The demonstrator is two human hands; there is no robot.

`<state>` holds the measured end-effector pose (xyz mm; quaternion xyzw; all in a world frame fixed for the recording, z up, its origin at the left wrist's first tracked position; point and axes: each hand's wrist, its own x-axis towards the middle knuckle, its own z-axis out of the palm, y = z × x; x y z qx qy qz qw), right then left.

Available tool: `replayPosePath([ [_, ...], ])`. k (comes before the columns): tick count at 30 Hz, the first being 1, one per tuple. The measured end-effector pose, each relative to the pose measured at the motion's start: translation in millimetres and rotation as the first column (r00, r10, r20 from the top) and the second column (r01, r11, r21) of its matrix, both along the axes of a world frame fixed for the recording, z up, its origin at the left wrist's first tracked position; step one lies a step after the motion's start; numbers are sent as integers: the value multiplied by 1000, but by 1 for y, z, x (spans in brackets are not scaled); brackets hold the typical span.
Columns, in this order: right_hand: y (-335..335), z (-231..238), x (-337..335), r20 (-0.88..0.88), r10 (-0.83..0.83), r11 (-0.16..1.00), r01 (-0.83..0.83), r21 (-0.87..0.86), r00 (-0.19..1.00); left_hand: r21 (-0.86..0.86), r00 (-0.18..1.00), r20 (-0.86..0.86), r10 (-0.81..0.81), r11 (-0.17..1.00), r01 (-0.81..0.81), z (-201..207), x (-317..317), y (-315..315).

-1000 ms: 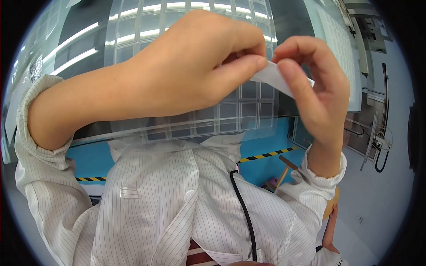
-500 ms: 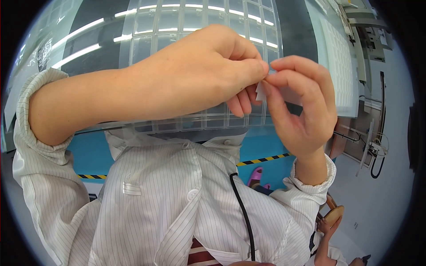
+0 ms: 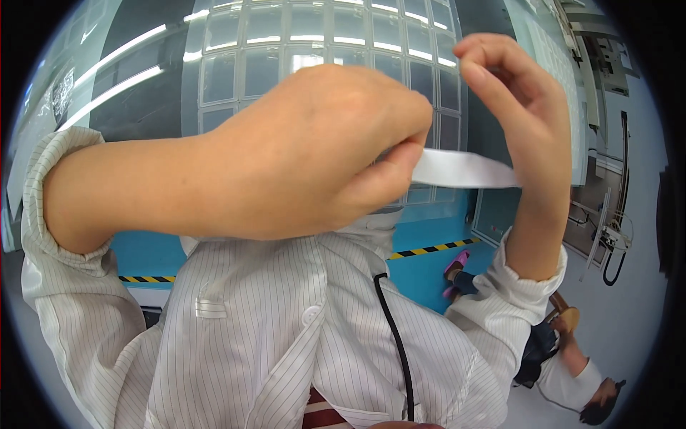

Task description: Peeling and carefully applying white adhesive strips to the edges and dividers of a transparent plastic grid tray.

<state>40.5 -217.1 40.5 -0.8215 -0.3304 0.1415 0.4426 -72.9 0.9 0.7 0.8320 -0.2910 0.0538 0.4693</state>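
My left hand [image 3: 321, 150] is closed in a pinch over the front of the table, its back turned up. From its thumb and fingers a thin white strip [image 3: 464, 170] sticks out to the right, its far end reaching my right wrist. The strip looks smooth and slightly blurred; its material is unclear. Higher up and to the right, my right hand [image 3: 525, 100] is raised with thumb and fingertips drawn together. Whatever lies between those fingertips, if anything, is too small to make out. Beneath the hands spreads a clear grid of rectangular cells [image 3: 314, 25].
Left of the grid lies a dark surface [image 3: 143, 79] with clear film [image 3: 66, 89] at the edge. A blue floor [image 3: 421, 232] with black-and-yellow tape [image 3: 436, 252] runs below the table. Another person [image 3: 572, 379] sits at lower right. Equipment [image 3: 607, 236] stands at far right.
My hands have come apart: the right has moved up and right, the left slightly down. Much more of the white strip now shows beside my left fingers.
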Motion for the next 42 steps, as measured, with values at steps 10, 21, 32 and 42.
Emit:
replayPosePath([
  [10, 10, -16, 23, -34, 168, 981, -171, -97, 985, 196, 970, 242, -10, 980, -39, -17, 13, 1],
  [21, 29, -74, 61, 246, 687, 356, -612, 706, 683, 269, 982, 185, -36, 963, -15, -5, 16, -2],
  [32, 19, 7, 16, -9, 97, 952, -96, -290, 995, 183, 956, 294, 2, 981, -58, -14, 18, -7],
  [42, 29, -3, 18, 49, 154, 960, -137, -245, 987, 138, 929, 362, 80, 981, -138, -20, 17, -3],
])
